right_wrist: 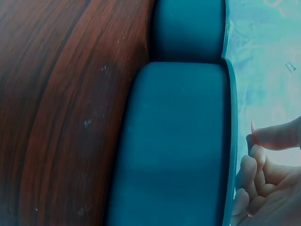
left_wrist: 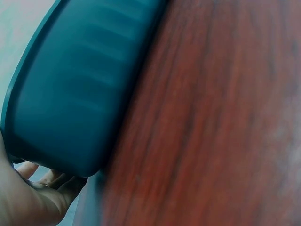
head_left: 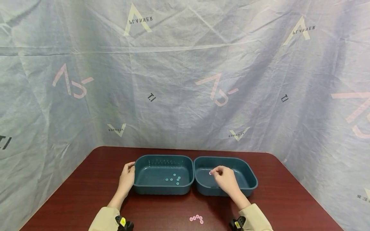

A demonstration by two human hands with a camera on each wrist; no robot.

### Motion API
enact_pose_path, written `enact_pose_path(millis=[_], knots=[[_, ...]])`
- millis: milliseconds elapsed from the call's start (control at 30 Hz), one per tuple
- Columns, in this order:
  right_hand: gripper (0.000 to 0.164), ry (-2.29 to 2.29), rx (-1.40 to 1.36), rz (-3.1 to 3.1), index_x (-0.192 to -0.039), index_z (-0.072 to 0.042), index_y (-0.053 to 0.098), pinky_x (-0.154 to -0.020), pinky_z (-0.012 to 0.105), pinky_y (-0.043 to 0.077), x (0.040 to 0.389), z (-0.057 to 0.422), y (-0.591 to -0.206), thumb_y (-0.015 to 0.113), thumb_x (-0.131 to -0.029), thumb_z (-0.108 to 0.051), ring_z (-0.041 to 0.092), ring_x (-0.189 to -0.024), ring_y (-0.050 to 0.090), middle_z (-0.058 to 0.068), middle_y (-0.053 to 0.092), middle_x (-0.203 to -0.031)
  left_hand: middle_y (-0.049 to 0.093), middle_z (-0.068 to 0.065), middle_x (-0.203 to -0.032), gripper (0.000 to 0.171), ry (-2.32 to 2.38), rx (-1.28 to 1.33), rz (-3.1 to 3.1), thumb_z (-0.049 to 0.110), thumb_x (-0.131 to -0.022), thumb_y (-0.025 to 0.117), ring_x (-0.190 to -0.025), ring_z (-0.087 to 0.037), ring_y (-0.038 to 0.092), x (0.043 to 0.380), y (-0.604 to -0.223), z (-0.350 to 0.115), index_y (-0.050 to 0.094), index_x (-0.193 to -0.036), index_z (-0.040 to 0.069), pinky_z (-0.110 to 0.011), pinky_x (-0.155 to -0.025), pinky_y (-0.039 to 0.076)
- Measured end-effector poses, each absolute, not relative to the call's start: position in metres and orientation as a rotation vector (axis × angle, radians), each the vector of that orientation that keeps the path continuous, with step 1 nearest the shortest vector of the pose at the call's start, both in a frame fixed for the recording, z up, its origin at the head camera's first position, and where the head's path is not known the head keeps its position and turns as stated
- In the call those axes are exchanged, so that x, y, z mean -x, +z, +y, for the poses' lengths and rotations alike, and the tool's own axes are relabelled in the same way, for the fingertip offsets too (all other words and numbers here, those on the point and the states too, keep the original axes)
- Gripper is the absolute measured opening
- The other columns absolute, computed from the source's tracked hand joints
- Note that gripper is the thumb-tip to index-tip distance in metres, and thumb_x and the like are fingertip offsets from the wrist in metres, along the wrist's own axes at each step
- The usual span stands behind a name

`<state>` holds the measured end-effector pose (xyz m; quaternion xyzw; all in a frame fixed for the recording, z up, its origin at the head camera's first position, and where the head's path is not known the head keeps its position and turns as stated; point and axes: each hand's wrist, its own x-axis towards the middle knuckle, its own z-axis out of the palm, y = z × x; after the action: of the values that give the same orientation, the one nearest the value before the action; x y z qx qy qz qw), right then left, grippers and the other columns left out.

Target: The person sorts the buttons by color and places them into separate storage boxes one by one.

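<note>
My right hand [head_left: 226, 180] is over the right teal bin [head_left: 251, 179], pinching a small pink button [head_left: 210, 173] between thumb and fingertips. In the right wrist view, the same button [right_wrist: 253, 126] shows edge-on at the thumb tip, with the other fingers curled below. On the left, my left hand [head_left: 127, 178] rests against the outer end of the left teal bin [head_left: 162, 190]. Its fingers [left_wrist: 49, 179] touch the bin's end wall in the left wrist view, partly hidden behind the corner. Several light blue buttons [head_left: 171, 179] lie on the left bin's floor.
Several pink buttons [head_left: 197, 217] form a small arc on the dark red table [head_left: 162, 211], in front of the bins. Both bins stand end to end, their rims meeting. A printed grey cloth [head_left: 179, 122] hangs behind the table and along its sides.
</note>
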<state>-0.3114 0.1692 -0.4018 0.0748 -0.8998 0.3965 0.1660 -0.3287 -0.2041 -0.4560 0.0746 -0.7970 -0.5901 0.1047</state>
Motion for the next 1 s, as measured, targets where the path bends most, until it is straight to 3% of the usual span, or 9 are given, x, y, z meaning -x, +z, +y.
enact_pose_path(millis=[167, 500, 700, 1000], knots=[[0.012, 1.115, -0.203, -2.556, -0.079, -0.008, 0.071, -0.049, 0.023, 0.033, 0.314, 0.172, -0.404, 0.062, -0.086, -0.01, 0.01, -0.049, 0.039, 0.0, 0.06, -0.062, 0.033, -0.028, -0.143, 0.048, -1.738, -0.226, -2.344, 0.029, -0.104, 0.023, -0.131, -0.043, 0.033, 0.329, -0.456, -0.204, 0.029, -0.142, 0.002, -0.057, -0.101, 0.032], [0.011, 1.108, -0.154, -2.549, -0.081, -0.005, 0.07, -0.049, 0.024, 0.033, 0.322, 0.178, -0.41, 0.061, -0.086, -0.009, 0.01, -0.051, 0.04, 0.009, 0.067, -0.072, 0.033, -0.026, -0.144, 0.046, -1.744, -0.235, -2.34, 0.026, -0.103, 0.025, -0.132, -0.041, 0.032, 0.33, -0.458, -0.203, 0.029, -0.142, 0.003, -0.057, -0.103, 0.031], [0.011, 1.087, -0.132, -2.545, -0.082, -0.004, 0.069, -0.05, 0.025, 0.034, 0.322, 0.182, -0.41, 0.062, -0.087, -0.01, 0.012, -0.052, 0.041, 0.002, 0.058, -0.062, 0.032, -0.027, -0.144, 0.047, -1.736, -0.225, -2.35, 0.028, -0.103, 0.026, -0.132, -0.042, 0.032, 0.329, -0.457, -0.203, 0.029, -0.142, 0.002, -0.057, -0.102, 0.031], [0.013, 1.054, -0.114, -2.551, -0.082, -0.003, 0.069, -0.048, 0.025, 0.033, 0.325, 0.187, -0.411, 0.06, -0.088, -0.011, 0.012, -0.051, 0.039, 0.001, 0.058, -0.062, 0.032, -0.026, -0.144, 0.046, -1.735, -0.229, -2.35, 0.026, -0.103, 0.026, -0.133, -0.041, 0.032, 0.328, -0.457, -0.204, 0.029, -0.142, 0.003, -0.057, -0.102, 0.031]])
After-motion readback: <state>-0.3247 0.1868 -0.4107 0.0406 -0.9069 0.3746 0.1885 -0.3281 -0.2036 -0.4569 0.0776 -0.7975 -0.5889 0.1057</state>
